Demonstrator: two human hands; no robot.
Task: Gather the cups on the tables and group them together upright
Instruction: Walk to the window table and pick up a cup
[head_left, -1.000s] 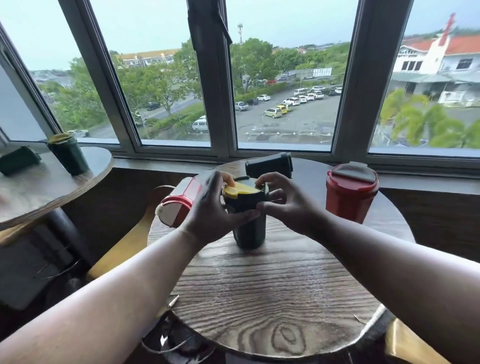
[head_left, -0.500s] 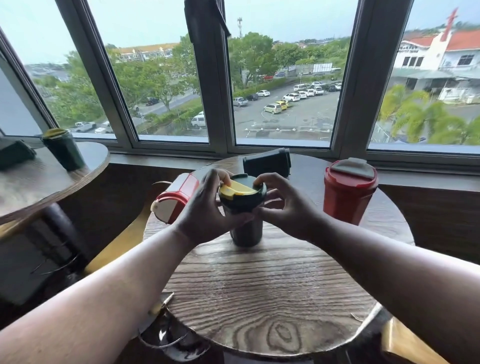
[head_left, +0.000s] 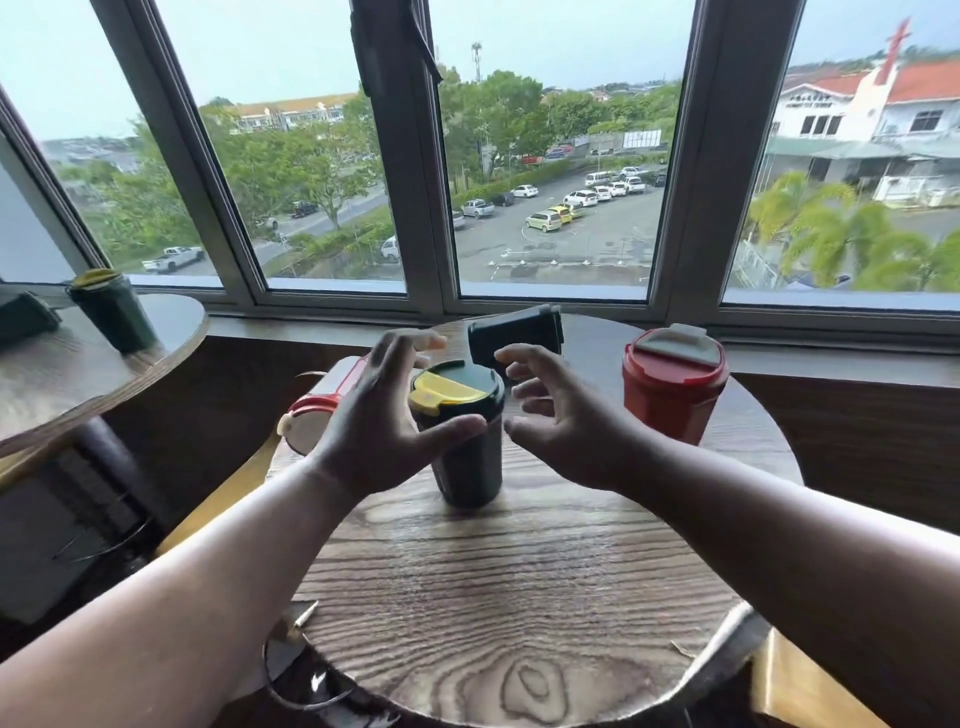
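Green cup (head_left: 470, 431) stood upright mid-desk (head_left: 519, 597), both grips released beside it (left hand (head_left: 384, 410), right hand (head_left: 561, 415)); red cup (head_left: 672, 384) upright; left red cup (head_left: 324, 405) and black cup (head_left: 517, 335) lying down; far cup (head_left: 111, 312) ungathered.

Body in view: two forearms and two hands only. Both arms bare from frame edge to wrist; no sleeve edge shows. Left grip (head_left: 384, 415): bare, no glove, ring or watch visible. Right grip (head_left: 563, 415): likewise bare, wrist unadorned. Forearms broad, widened toward frame edges by the wide-angle lens.
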